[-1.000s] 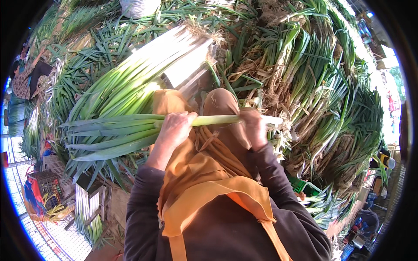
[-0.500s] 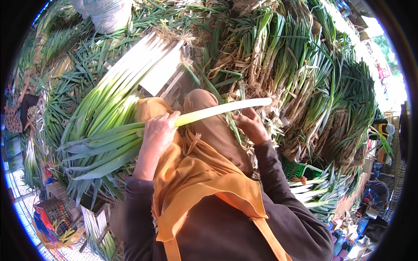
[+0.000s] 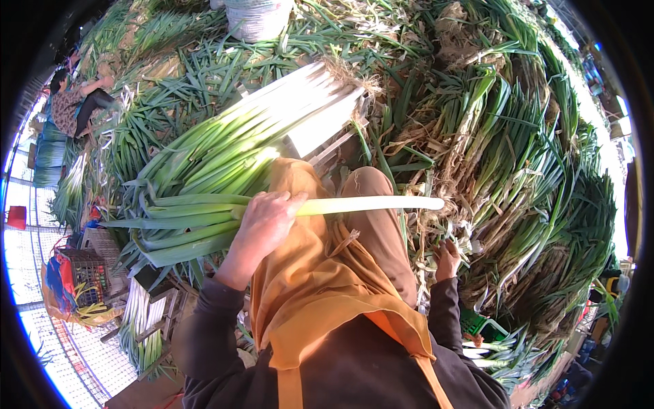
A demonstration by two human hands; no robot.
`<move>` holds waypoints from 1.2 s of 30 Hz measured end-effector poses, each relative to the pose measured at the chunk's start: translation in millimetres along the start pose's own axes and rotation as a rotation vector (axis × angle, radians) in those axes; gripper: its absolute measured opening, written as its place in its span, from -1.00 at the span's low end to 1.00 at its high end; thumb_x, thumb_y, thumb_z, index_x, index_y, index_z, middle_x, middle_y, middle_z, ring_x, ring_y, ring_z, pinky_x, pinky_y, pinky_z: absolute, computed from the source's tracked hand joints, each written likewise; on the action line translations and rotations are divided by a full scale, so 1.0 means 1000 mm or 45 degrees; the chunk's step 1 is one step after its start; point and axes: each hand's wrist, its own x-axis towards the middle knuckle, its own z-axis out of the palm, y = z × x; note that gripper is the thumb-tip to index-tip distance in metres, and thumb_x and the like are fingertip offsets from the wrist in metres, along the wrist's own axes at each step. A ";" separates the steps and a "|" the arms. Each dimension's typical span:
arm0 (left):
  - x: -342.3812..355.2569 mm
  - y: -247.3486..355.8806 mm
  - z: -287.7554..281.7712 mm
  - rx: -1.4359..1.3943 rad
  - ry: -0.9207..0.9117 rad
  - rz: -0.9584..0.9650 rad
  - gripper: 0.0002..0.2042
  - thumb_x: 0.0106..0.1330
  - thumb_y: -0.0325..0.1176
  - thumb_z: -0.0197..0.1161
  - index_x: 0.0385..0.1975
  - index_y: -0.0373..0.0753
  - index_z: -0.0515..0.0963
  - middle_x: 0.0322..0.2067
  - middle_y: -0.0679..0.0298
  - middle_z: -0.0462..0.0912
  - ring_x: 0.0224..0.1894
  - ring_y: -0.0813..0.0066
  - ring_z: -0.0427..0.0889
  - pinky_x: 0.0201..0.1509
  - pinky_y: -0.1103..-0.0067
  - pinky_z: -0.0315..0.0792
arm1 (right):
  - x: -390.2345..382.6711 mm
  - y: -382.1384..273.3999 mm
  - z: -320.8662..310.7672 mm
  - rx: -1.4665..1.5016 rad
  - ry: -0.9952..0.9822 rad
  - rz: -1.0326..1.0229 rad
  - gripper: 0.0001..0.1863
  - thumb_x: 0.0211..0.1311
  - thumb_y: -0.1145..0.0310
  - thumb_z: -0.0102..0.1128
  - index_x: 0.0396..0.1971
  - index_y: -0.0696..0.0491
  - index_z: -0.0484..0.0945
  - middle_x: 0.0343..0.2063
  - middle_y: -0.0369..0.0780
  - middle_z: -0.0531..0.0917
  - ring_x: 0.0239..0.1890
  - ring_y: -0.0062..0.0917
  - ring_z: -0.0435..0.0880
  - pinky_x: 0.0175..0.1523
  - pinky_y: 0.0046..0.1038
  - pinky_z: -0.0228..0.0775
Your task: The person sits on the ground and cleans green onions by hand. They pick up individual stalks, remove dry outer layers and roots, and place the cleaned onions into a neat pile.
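My left hand point(image 3: 269, 225) is closed round a long leek point(image 3: 368, 203), held across my knees with its green leaves leftward and pale shaft rightward. My right hand point(image 3: 446, 259) is low at the right, off the leek, fingers curled among pale leaf scraps point(image 3: 424, 242); what it holds, if anything, is unclear. A large bundle of trimmed leeks point(image 3: 211, 140), white ends and roots uppermost, lies beyond my left hand on a slatted stand point(image 3: 320, 150). My orange apron point(image 3: 306, 286) covers my lap.
Untrimmed leeks point(image 3: 524, 170) are piled at the right, above a green crate point(image 3: 480, 324). A white sack point(image 3: 255, 17) stands among leaves at the back. A seated co-worker point(image 3: 71, 112) is at far left. A wire basket point(image 3: 82, 286) and more leeks point(image 3: 139, 327) lie lower left.
My right hand has left the leek and moved down and right into the scraps. My left hand still holds the leek. The view has shifted.
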 end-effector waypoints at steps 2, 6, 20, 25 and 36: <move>0.000 -0.007 0.004 0.015 0.038 0.021 -0.68 0.20 -0.47 0.17 -0.02 -0.13 0.59 -0.36 0.22 0.63 -0.24 0.21 0.63 -0.08 0.36 0.44 | -0.017 -0.032 0.032 -0.309 -0.153 -0.237 -0.68 0.34 0.40 0.20 0.07 0.07 0.54 -0.09 -0.20 0.68 -0.27 -0.52 0.71 -0.20 -0.52 0.52; 0.006 -0.019 0.008 -0.012 0.052 0.025 -0.70 0.17 -0.41 0.27 -0.07 -0.14 0.61 -0.33 0.21 0.66 -0.22 0.21 0.65 -0.07 0.34 0.47 | -0.054 -0.098 0.124 -1.110 -0.259 -1.482 -0.56 0.13 0.45 0.31 0.06 0.15 0.55 -0.01 -0.12 0.67 0.09 -0.29 0.60 0.22 -0.35 0.36; -0.023 -0.136 -0.008 0.237 -0.449 -0.388 -0.29 -0.04 -0.68 0.26 0.25 -0.24 0.36 0.24 0.14 0.41 0.28 0.23 0.37 0.37 0.31 0.21 | 0.001 -0.140 0.172 -1.447 -0.776 -1.250 -0.72 -0.06 0.42 0.44 -0.27 0.03 0.63 -0.46 -0.18 0.67 -0.42 -0.28 0.68 -0.31 -0.34 0.49; -0.048 -0.131 -0.036 0.257 -0.503 -0.664 -0.13 -0.08 -0.48 0.46 0.36 -0.20 0.24 0.32 0.08 0.31 0.38 0.10 0.23 0.45 0.28 0.06 | -0.001 -0.141 0.163 -1.446 -0.709 -1.344 -0.73 -0.08 0.49 0.36 -0.28 0.09 0.63 -0.41 -0.14 0.64 -0.32 -0.20 0.63 -0.20 -0.26 0.45; 0.077 -0.008 0.121 0.146 0.025 0.055 -0.83 0.25 -0.49 0.11 -0.17 -0.14 0.46 -0.39 0.28 0.55 -0.25 0.27 0.60 -0.12 0.34 0.45 | 0.038 -0.114 0.098 -1.590 -0.525 -1.508 -0.68 0.02 0.52 0.27 -0.18 -0.07 0.68 -0.41 -0.28 0.74 -0.43 -0.46 0.72 -0.35 -0.44 0.58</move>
